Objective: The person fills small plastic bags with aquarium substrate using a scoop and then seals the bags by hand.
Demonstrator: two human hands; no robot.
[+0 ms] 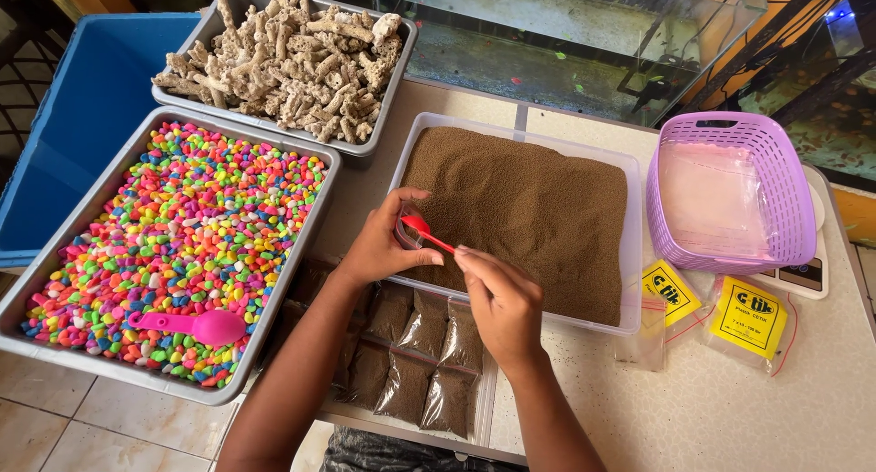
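- The left hand (381,244), at the centre of the frame, curls its grip around a small clear bag (407,237), held open at the near-left edge of a clear tub (631,253) filled with fine brown granules (529,216).
- The right hand (500,303), just below and right of centre, has its grip pinched narrow on the handle of a small red spoon (422,230); the spoon's bowl sits at the mouth of the bag.
- Below the hands, in the lower middle of the frame, filled bags of the brown granules (422,362) lie in rows on the bench (730,408).
- At the left, a grey tray (301,244) holds multicoloured pebbles (182,235), with a pink scoop (196,326) lying on them near the lower edge.
- At the upper left, a second grey tray (383,116) is heaped with pale, rough coral-like pieces (287,61).
- At the right, a purple basket (785,198) holds clear plastic bags; just below it lie yellow labelled packets (750,317).
- A blue bin (82,116) stands at the far left, and a glass tank (566,34) runs along the top.
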